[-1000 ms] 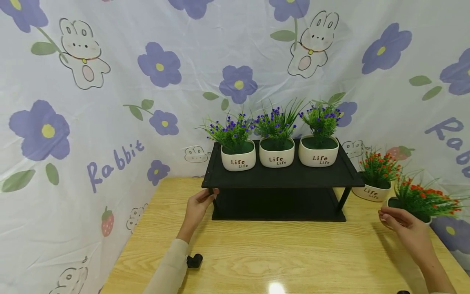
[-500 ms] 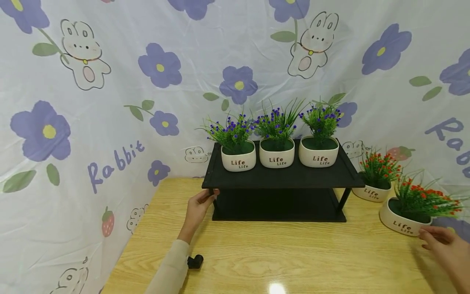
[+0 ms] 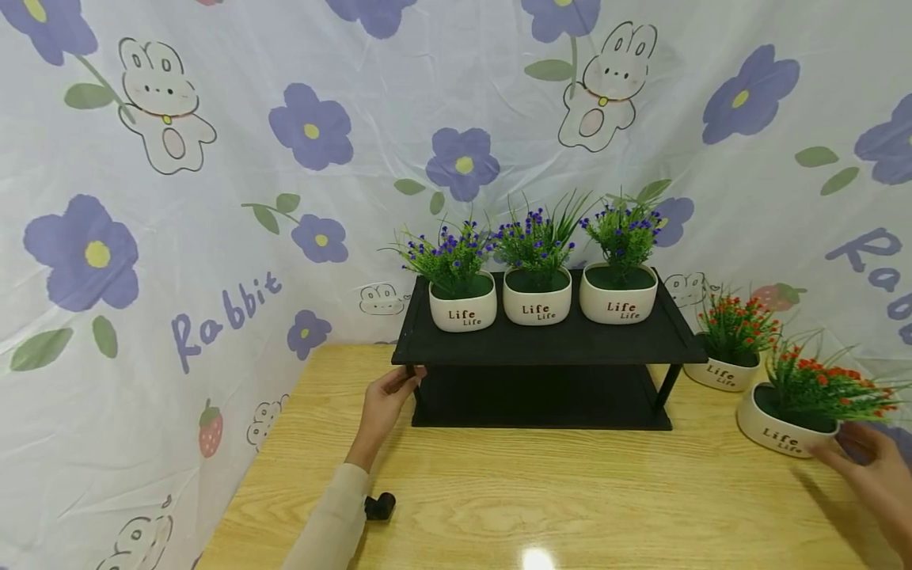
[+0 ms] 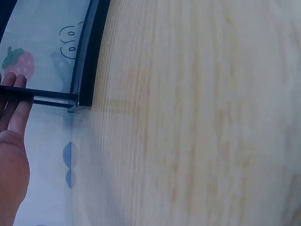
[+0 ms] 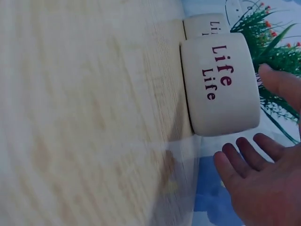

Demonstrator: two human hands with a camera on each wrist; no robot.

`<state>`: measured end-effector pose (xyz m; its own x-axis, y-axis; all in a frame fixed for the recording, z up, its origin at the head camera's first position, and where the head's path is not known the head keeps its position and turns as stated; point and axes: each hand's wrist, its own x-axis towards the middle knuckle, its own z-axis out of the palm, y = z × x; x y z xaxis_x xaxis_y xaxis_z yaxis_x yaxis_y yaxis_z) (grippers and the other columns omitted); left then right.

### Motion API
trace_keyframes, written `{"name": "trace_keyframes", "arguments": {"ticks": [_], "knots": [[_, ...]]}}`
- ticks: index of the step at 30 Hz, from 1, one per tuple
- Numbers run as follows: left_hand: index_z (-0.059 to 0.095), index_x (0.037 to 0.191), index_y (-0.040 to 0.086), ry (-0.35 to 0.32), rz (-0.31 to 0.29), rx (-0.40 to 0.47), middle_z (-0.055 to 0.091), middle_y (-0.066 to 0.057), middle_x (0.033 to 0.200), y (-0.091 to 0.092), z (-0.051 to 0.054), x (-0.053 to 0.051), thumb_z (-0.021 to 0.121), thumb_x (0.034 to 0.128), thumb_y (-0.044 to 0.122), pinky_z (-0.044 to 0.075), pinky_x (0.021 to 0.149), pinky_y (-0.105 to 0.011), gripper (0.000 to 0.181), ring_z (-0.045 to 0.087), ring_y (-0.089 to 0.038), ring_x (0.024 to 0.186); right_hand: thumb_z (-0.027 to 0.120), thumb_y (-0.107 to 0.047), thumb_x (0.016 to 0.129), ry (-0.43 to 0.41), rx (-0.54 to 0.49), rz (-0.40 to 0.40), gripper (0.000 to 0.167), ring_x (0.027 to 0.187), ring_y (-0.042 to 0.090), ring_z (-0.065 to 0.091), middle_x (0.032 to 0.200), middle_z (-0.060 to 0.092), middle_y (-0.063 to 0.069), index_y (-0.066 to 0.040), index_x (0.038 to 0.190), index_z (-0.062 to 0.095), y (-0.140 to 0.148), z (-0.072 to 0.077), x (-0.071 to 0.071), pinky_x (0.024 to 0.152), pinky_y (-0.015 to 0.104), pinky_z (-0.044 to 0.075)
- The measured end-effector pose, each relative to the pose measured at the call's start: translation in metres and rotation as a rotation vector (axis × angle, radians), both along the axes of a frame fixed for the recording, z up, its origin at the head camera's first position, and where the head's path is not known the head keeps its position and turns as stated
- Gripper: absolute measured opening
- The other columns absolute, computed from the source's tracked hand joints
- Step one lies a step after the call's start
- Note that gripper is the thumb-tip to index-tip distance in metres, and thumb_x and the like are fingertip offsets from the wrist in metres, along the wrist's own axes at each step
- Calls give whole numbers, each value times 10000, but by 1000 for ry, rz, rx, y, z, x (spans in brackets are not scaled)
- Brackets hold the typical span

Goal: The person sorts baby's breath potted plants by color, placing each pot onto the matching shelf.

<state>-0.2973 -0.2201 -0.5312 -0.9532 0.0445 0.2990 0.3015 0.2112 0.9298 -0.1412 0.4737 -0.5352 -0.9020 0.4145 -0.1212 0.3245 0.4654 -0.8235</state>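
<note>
A two-tier black shelf stands on the table. My left hand grips its front left post just under the upper board; in the left wrist view the fingers pass behind that post. At the right, a white "Life" pot with red flowers sits on the table. My right hand is at its right end, thumb near the front side. In the right wrist view that hand has its fingers spread beside the pot, with a gap below it.
Several white pots are about: a left, a middle and a right purple-flowered pot on the upper board. Another red-flowered pot stands beside the shelf. A patterned cloth hangs behind the wooden table.
My right hand has moved right, from the front of the nearer red-flowered pot to its right end, and its fingers have spread. The left hand keeps its hold on the post.
</note>
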Motion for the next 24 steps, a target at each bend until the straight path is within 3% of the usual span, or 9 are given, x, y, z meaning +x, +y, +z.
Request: {"name": "trace_keyframes", "arguments": {"ticks": [2,7,8,11,14,17,20,21,24], "knots": [[769,1295,62,1,6,1,773,-187,1257,0,-1,0,694,1048,119,580,953,-171,264,747,-159,1164,528,-368,1124,42,-28,55,929,1557,625,4,1696,-94,407,125,1642,-64,0,-2,-3,1288,648,164],[757,1302,34,4,-2,7,767,-199,1265,0,-3,-2,691,1050,116,580,957,-175,273,737,-260,1209,638,-258,1087,237,-45,127,945,1642,139,-88,1765,-43,-127,-343,1712,-66,-6,-13,-10,1353,394,-18],[757,1302,34,3,-6,7,766,-199,1266,0,-3,-3,689,1052,115,579,960,-176,272,730,-291,1223,663,-245,1074,258,-30,129,964,1639,115,-49,1756,-12,-172,-427,1694,-53,-6,-14,-11,1341,260,65],[755,1306,41,-7,-10,4,763,-198,1274,0,-2,-2,682,1058,121,577,962,-175,271,711,-347,1244,709,-246,1048,277,16,131,1005,1620,62,104,1769,52,-160,-500,1674,-36,-6,-15,-15,1198,139,339],[752,1314,43,-10,-8,9,761,-202,1276,-1,-2,-1,680,1058,118,577,961,-174,276,704,-366,1248,722,-252,1041,270,41,143,1037,1637,149,123,1796,13,-92,-513,1670,-60,-6,-13,-19,806,-22,345],[747,1319,33,-4,-12,14,758,-214,1278,-1,-3,-1,678,1058,113,578,962,-175,281,704,-364,1247,723,-262,1041,253,31,149,1040,1646,169,34,1799,5,-73,-476,1686,-65,-7,-13,-21,843,-37,297],[749,1316,33,-2,-14,10,760,-210,1275,-1,-3,-1,680,1056,109,580,965,-178,279,716,-324,1234,733,-357,1029,143,70,133,1002,1484,316,448,1715,247,234,-175,1734,44,-5,-11,-22,907,151,490],[746,1320,29,-3,-14,7,760,-209,1276,-1,-3,-1,680,1056,110,579,966,-177,283,719,-309,1230,735,-396,1022,95,84,127,1011,1288,265,584,1628,331,317,-72,1719,78,-4,-11,-23,896,249,531],[743,1323,21,0,-10,2,764,-200,1273,-1,-2,-1,684,1053,111,578,966,-174,290,725,-286,1224,733,-466,1009,21,105,135,1052,929,-2,518,1416,452,371,22,1695,101,-2,-11,-26,830,470,549]]}}
